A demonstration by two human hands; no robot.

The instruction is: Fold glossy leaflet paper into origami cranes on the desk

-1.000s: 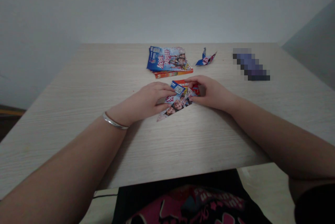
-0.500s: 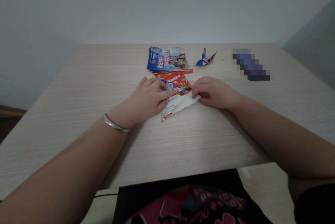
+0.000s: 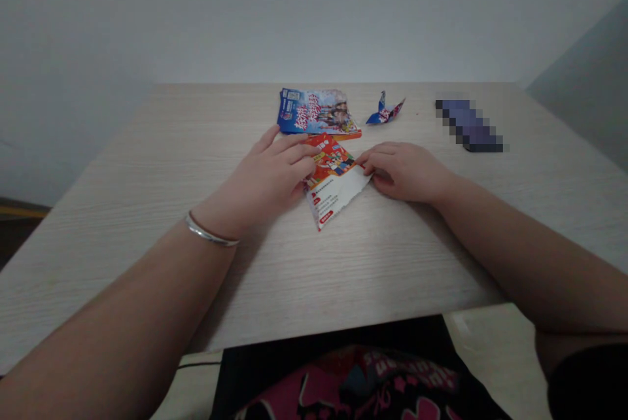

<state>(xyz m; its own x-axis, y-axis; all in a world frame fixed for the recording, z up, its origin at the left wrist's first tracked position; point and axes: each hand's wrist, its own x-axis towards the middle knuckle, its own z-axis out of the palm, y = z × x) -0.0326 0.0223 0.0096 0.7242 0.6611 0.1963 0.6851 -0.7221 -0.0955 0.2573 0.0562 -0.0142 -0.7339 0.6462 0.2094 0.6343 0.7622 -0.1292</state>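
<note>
A red and white printed leaflet (image 3: pixel 338 179) lies flat on the table between my hands, with one torn, uneven edge facing me. My left hand (image 3: pixel 275 171) rests over its left side, fingers spread, the fingertips on the printed face. At the leaflet's right corner, my right hand (image 3: pixel 400 170) pinches the paper between thumb and fingers. Just behind the leaflet is a stack of blue leaflets (image 3: pixel 314 112) with orange ones under it. A folded paper crane (image 3: pixel 386 110) in blue and red stands to the right of the stack.
A pixelated dark, flat rectangular object (image 3: pixel 470 125) lies at the back right of the pale wooden table (image 3: pixel 373 263). The wall (image 3: pixel 314 21) rises behind the table's far edge. My lap is below the near edge.
The blue flap with a code on the leaflet no longer shows, and more of its red face is visible. My left hand has spread flatter; the right hand has barely moved.
</note>
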